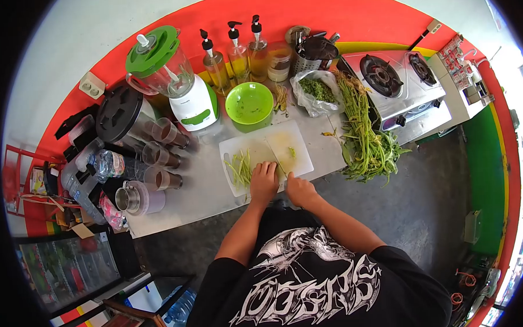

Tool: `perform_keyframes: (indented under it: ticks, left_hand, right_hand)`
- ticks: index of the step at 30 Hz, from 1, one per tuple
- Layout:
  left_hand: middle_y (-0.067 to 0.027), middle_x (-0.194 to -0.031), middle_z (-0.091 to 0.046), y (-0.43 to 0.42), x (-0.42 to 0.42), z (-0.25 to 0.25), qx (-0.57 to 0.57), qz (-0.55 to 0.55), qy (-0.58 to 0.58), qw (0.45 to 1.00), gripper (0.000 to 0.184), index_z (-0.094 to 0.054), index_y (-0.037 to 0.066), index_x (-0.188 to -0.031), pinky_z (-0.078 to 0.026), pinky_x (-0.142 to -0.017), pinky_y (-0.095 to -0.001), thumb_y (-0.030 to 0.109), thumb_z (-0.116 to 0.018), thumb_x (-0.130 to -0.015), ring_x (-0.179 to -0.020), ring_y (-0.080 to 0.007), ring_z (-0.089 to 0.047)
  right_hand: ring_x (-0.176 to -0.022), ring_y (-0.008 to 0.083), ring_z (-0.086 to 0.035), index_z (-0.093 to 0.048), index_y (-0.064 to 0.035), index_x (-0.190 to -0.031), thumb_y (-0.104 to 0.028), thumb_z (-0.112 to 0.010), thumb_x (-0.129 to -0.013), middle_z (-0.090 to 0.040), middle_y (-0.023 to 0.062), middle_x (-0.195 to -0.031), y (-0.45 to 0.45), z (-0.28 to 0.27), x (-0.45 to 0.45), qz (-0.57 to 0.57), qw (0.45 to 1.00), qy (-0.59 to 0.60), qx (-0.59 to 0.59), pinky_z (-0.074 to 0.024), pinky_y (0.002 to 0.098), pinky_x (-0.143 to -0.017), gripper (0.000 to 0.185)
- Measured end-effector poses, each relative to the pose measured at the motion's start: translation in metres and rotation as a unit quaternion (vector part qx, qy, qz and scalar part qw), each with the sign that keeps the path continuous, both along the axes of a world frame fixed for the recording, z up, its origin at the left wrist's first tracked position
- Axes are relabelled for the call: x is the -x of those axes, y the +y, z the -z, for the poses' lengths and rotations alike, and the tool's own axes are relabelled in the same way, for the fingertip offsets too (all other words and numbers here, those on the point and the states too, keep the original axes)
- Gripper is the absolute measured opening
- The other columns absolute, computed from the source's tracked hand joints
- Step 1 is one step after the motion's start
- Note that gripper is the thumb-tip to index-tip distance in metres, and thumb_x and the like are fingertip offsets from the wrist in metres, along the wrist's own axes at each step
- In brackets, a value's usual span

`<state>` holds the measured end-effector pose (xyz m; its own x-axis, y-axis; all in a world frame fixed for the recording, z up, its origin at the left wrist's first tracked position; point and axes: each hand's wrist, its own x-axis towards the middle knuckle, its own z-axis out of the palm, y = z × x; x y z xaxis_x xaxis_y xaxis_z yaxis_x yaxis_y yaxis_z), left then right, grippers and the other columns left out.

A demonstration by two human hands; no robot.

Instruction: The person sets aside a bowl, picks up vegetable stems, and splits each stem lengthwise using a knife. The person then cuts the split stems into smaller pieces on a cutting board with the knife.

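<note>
A white cutting board [295, 140] lies on the metal table. My right hand [300, 190] is closed round the handle of a knife [277, 160], whose thin blade points up and left over the board. Beside the blade, my left hand [264, 179] rests on the board with its fingers together, at the lower end of some cut green stalks [239, 166]; what lies under the fingers is hidden. Small green pieces [292, 153] are on the board to the right of the blade. Just behind the board stands a green bowl [249, 103].
A blender [193, 105], pump bottles [238, 60] and a plastic bag of leaves [316, 91] stand along the back. Dark-filled glasses [168, 158] and a flask [144, 197] are at left. Long green stalks [361, 125] hang over the right edge beside a stove [394, 78].
</note>
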<state>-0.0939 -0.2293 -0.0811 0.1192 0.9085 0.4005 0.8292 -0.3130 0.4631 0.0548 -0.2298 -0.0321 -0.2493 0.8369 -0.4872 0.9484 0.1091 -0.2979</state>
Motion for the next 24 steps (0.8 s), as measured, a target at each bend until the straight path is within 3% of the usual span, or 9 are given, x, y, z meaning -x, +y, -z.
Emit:
perform_keyframes:
  ticks: [8,14,16,19,22,24]
  left_hand:
    - [-0.0104,-0.1,-0.059,0.001,0.001,0.004,-0.003,0.003,-0.001,1.0,0.026,-0.063,0.004,-0.108,-0.048,-0.081,-0.0415,0.007,-0.061,-0.082,-0.092,-0.0305,-0.057]
    - [-0.0099,-0.099,-0.059,0.001,0.001,-0.001,-0.017,-0.002,-0.01,1.0,0.023,-0.063,0.003,-0.103,-0.048,-0.081,-0.0413,0.003,-0.062,-0.081,-0.092,-0.0306,-0.057]
    - [-0.0101,-0.099,-0.06,0.002,0.002,0.003,-0.006,0.0,-0.015,1.0,0.022,-0.063,0.003,-0.103,-0.049,-0.081,-0.0412,0.003,-0.061,-0.081,-0.091,-0.0311,-0.057]
    - [-0.0104,-0.098,-0.06,0.001,0.002,0.006,-0.005,0.003,-0.031,1.0,0.021,-0.063,0.003,-0.102,-0.049,-0.08,-0.0411,0.002,-0.061,-0.081,-0.091,-0.0319,-0.058]
    - [-0.0108,-0.097,-0.06,0.003,0.002,0.006,-0.027,-0.003,-0.042,0.999,0.02,-0.063,0.003,-0.102,-0.049,-0.08,-0.0416,0.002,-0.061,-0.082,-0.09,-0.032,-0.058]
    - [-0.0111,-0.097,-0.06,0.002,0.0,0.005,-0.037,-0.006,-0.045,0.998,0.02,-0.063,0.003,-0.102,-0.049,-0.079,-0.0421,0.002,-0.061,-0.082,-0.09,-0.032,-0.058]
  right_hand:
    - [-0.092,0.0451,-0.069,-0.048,0.0026,-0.105,-0.015,-0.053,-0.092,-0.069,0.0302,-0.096,0.001,-0.013,-0.009,-0.021,0.999,-0.002,0.031,-0.0551,0.0533,-0.083,0.022]
    - [-0.092,0.0449,-0.07,-0.049,0.0043,-0.104,-0.01,-0.055,-0.089,-0.069,0.0308,-0.097,0.002,-0.001,0.008,0.013,1.0,0.024,-0.013,-0.0564,0.0516,-0.08,0.022]
    - [-0.091,0.0442,-0.07,-0.049,0.0046,-0.105,-0.01,-0.057,-0.088,-0.07,0.0293,-0.095,0.01,-0.015,0.01,-0.048,0.999,0.007,-0.019,-0.0575,0.0503,-0.077,0.023]
    - [-0.089,0.0425,-0.071,-0.048,0.0045,-0.106,-0.01,-0.059,-0.087,-0.07,0.0271,-0.092,0.001,-0.027,0.004,-0.042,0.999,0.005,0.012,-0.0583,0.0483,-0.075,0.026]
    - [-0.092,0.0394,-0.072,-0.049,0.0039,-0.107,-0.006,-0.067,-0.081,-0.07,0.0244,-0.094,-0.01,-0.012,0.01,-0.02,0.999,-0.024,-0.009,-0.0588,0.0458,-0.077,0.034]
    - [-0.091,0.0416,-0.071,-0.049,0.0045,-0.106,-0.007,-0.063,-0.084,-0.07,0.0267,-0.094,-0.002,-0.002,0.012,-0.024,0.999,-0.002,-0.022,-0.058,0.0481,-0.077,0.029]
